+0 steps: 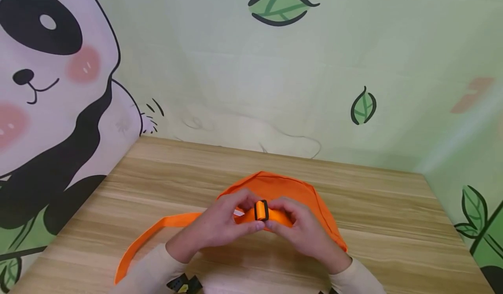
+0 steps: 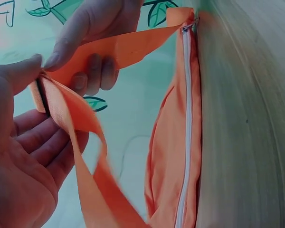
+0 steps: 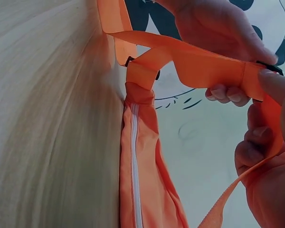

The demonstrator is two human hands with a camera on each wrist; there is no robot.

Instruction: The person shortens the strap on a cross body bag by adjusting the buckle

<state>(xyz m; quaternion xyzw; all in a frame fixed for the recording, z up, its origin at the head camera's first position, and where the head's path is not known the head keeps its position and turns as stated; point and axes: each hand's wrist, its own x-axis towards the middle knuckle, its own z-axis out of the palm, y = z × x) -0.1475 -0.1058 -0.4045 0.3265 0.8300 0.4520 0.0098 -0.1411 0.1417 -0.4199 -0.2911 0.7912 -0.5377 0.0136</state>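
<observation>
An orange waist bag [image 1: 283,185] lies on the table behind both hands, its white zip [image 2: 187,118] closed along the edge in the left wrist view. Its orange webbing strap [image 1: 280,217] is raised and passes through a black strap slider [image 1: 261,210]. My left hand [image 1: 222,220] pinches the slider and webbing from the left between thumb and fingers. From the right, my right hand [image 1: 300,228] grips the strap close beside the slider, fingers curled behind it in the left wrist view. Below the hands, a strap loop [image 2: 92,190] hangs down in that view.
More strap [image 1: 145,237] trails over the wooden table [image 1: 373,211] on the left, under the left forearm. A second black fitting [image 3: 129,61] sits on the strap near the bag's end. Printed panels with a panda [image 1: 59,89] and leaves stand around the table.
</observation>
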